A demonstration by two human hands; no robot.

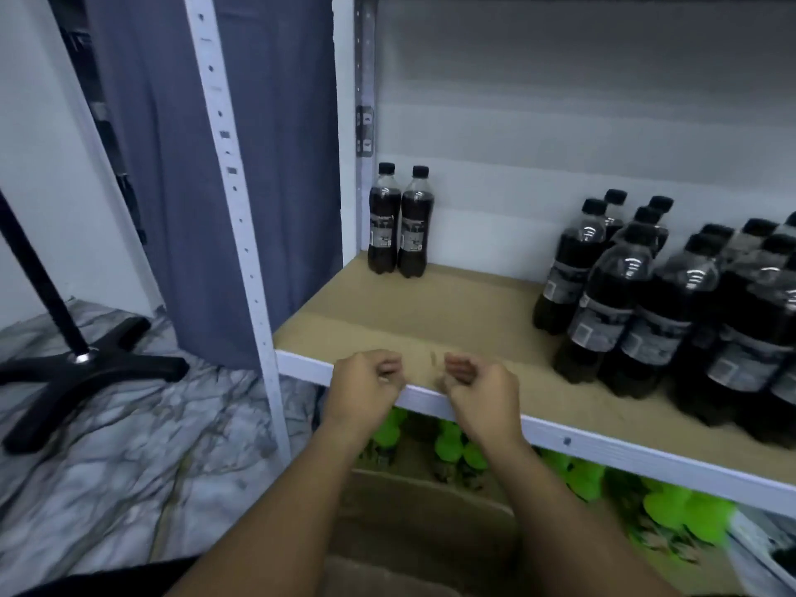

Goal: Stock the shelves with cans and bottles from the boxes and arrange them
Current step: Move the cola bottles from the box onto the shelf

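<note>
Two bare forearms are reaching up from 6 o'clock, nearest the lens. Left hand is hovering at the shelf's front lip, fingers loosely curled, holding nothing. Right hand is sitting just beside it toward 3 o'clock, fingers likewise loosely curled and holding nothing; the two hands are apart, a narrow gap between them. Shelf board is running brown, edged by a white metal rail. Two dark cola bottles are standing upright, touching side by side, in the back corner at about 12 o'clock from the hands, against the upright post. A larger cluster of dark bottles is standing packed together toward 2 to 3 o'clock, running off the frame edge; black caps, grey labels. Between pair and cluster the board is showing bare. Below the rail, green-capped bottles are showing on the lower level, blurred. A cardboard box is lying under the forearms at 6 o'clock; contents cannot be told. At 9 o'clock a black stand base is resting on marbled floor. A blue-grey curtain is hanging at 11 o'clock behind the post.
</note>
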